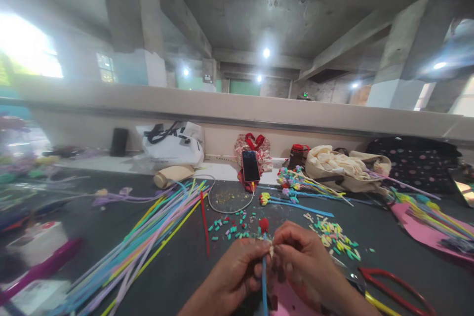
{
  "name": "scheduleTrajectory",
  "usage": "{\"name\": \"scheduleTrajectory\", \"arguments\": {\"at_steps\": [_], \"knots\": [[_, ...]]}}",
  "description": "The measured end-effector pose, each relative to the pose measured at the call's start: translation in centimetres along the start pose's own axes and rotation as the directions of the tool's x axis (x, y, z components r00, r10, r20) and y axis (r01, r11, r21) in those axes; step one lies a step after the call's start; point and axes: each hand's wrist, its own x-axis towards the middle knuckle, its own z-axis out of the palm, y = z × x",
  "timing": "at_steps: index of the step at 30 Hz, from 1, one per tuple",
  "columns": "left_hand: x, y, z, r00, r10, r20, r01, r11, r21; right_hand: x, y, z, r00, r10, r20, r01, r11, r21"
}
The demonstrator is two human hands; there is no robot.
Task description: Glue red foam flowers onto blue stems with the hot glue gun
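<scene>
Between my hands stands a blue pipe cleaner with a red fuzzy head on top. My left hand is closed, pinching the blue stem just below the head. My right hand is closed too, its fingertips meeting beside the stem at a small pale piece that they partly cover. Short cut pipe cleaner pieces, mostly green with some red and purple, lie beyond my left hand. More cut pieces, cream, yellow and green, are scattered beyond my right hand.
Long pipe cleaners lie in a bundle at left, with a red one apart. Finished pipe cleaner flowers rest at the back. Red-handled pliers lie at right. A phone on a cable leans near a white bag.
</scene>
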Motion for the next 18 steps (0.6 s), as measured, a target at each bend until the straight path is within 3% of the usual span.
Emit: {"name": "scheduleTrajectory", "arguments": {"at_steps": [2, 8, 12, 18], "knots": [[0.1, -0.1, -0.1, 1.0, -0.003, 0.031, 0.003, 1.0, 0.026, 0.2, -0.8, -1.0, 0.996, -0.092, 0.011, 0.093, 0.985, -0.145], [-0.2, 0.2, 0.3, 1.0, -0.011, -0.023, 0.013, 0.998, 0.065, 0.9, -2.2, -3.6, 0.984, -0.16, 0.075, 0.176, 0.926, -0.333], [-0.3, 0.3, 0.6, 0.997, -0.05, -0.063, 0.057, 0.992, 0.115, 1.2, -2.6, -3.9, 0.954, -0.25, 0.165, 0.296, 0.874, -0.385], [0.0, 0.1, 0.3, 0.994, -0.075, -0.082, 0.087, 0.985, 0.152, 1.4, -2.6, -3.6, 0.917, -0.285, 0.278, 0.389, 0.792, -0.471]]}}
